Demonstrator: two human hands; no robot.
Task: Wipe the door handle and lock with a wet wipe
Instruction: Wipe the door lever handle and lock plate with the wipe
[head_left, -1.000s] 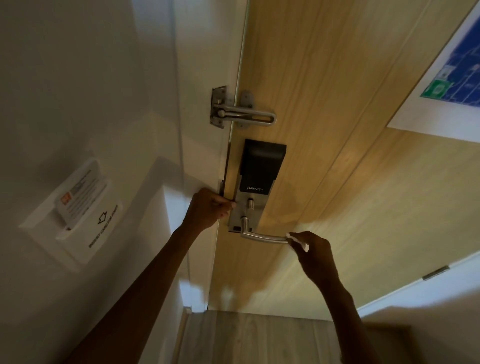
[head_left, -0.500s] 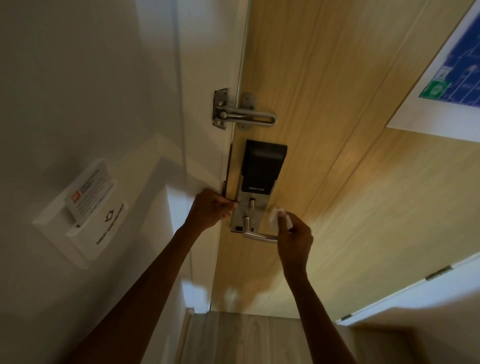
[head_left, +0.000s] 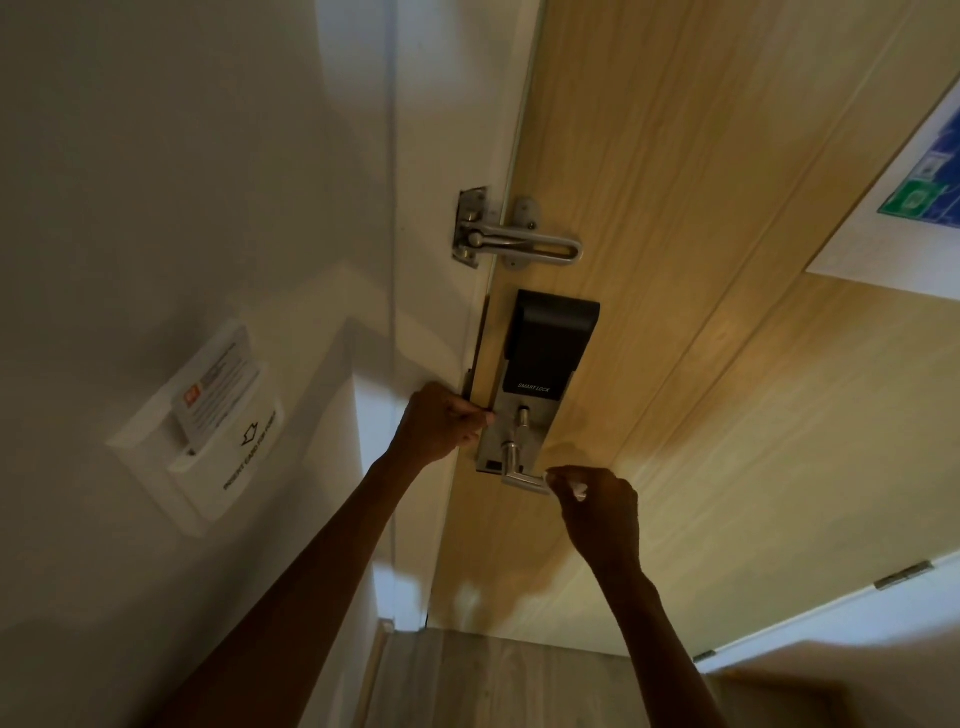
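On the wooden door (head_left: 701, 260) I see the smart lock (head_left: 545, 358) with its lever handle (head_left: 524, 480) below it. My left hand (head_left: 441, 423) is curled shut against the door's edge beside the lock plate, apparently steadying it. My right hand (head_left: 602, 506) pinches the wet wipe (head_left: 574, 486) closed around the lever; I'd keep it wrapped fully and draw firmly along the bar.
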